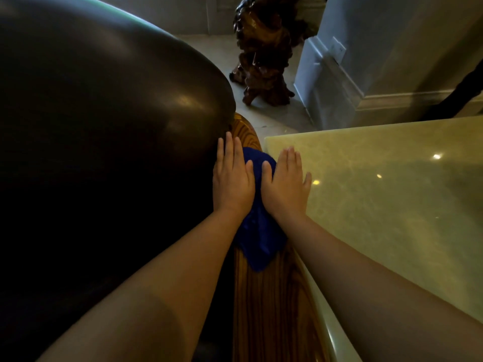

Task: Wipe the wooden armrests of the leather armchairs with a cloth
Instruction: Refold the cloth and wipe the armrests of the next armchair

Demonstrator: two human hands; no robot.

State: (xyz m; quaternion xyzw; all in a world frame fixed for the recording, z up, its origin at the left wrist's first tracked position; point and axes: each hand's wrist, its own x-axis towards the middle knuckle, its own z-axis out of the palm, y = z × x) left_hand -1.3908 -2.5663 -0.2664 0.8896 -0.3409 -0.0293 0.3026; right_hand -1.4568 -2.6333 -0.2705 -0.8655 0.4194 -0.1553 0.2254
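A blue cloth (258, 231) lies draped over the striped wooden armrest (269, 304) that runs up the middle of the view. My left hand (232, 178) rests flat on the cloth's left side, fingers straight, touching the dark leather armchair (104, 126). Flat on the cloth's right side lies my right hand (285, 186), fingers extended, its outer fingers over the edge of the pale table. Both palms press down on the cloth; neither hand closes around it.
A glossy pale stone table (392, 192) sits tight against the armrest's right side. Beyond the armrest's far end a dark carved wooden sculpture (264, 53) stands on the tiled floor. A white wall corner with baseboard (339, 82) stands to its right.
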